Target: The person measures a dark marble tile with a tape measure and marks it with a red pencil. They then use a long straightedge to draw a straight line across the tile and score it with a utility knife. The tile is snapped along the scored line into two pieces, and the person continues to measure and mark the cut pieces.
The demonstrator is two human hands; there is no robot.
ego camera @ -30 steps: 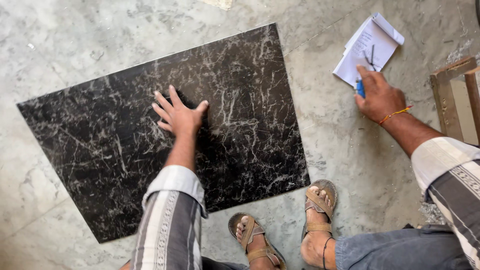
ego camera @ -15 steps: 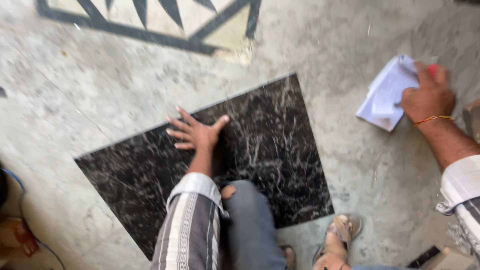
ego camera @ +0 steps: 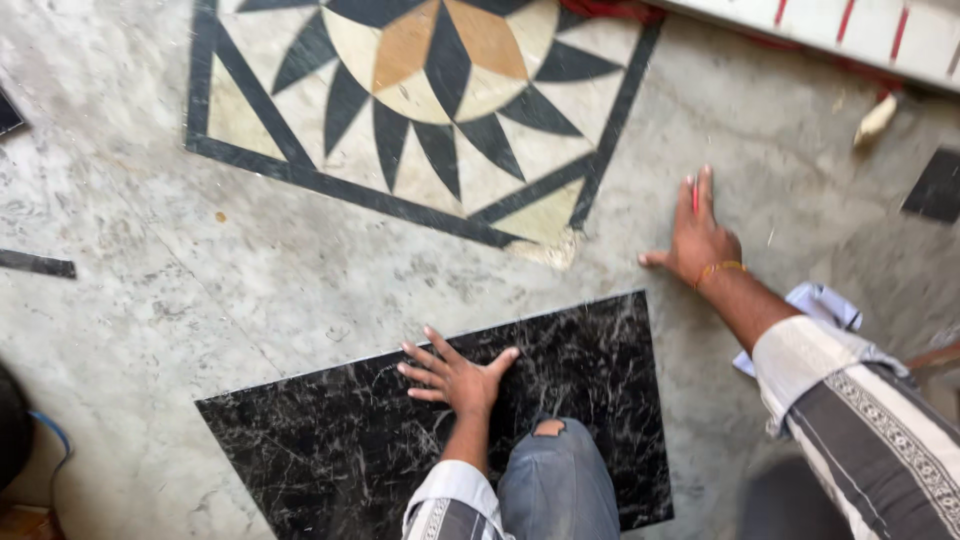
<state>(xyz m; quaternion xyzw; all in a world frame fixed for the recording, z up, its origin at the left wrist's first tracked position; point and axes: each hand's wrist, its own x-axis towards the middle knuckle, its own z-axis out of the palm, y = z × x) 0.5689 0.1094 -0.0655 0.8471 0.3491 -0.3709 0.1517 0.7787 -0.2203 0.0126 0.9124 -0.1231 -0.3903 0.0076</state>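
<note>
The black marble slab (ego camera: 330, 440) w/ white veining lies flat on the grey stone floor (ego camera: 150, 290), low in the view, its far edge running at a slant just below the star-pattern inlay (ego camera: 430, 100); a knee in torn jeans (ego camera: 555, 480) rests on its near part. Left hand (ego camera: 455, 375) is spread wide, palm down, pressed on the slab near the far edge, gripping nothing. Right hand (ego camera: 700, 235) is flat on the bare floor off to the right, well apart from the slab, fingers straight, w/ a thin red pencil (ego camera: 695, 195) caught between two of them; crumpled white paper (ego camera: 820, 305) lies by that forearm. Handling, as a judgement: slab looks thin, rigid, polished, so prob. heavy for its size, slick on top, & brittle at corners and edges; it won't flex, would likely crack if dropped or levered on one corner. No handle, so best hold is at two opposite long edges, fingers under, both hands, lifted evenly; a flat palm like the left one now only slides or steadies it. The far right corner sits closest to the inlay's chipped corner (ego camera: 550, 250), so watch for knocks there.
</note>
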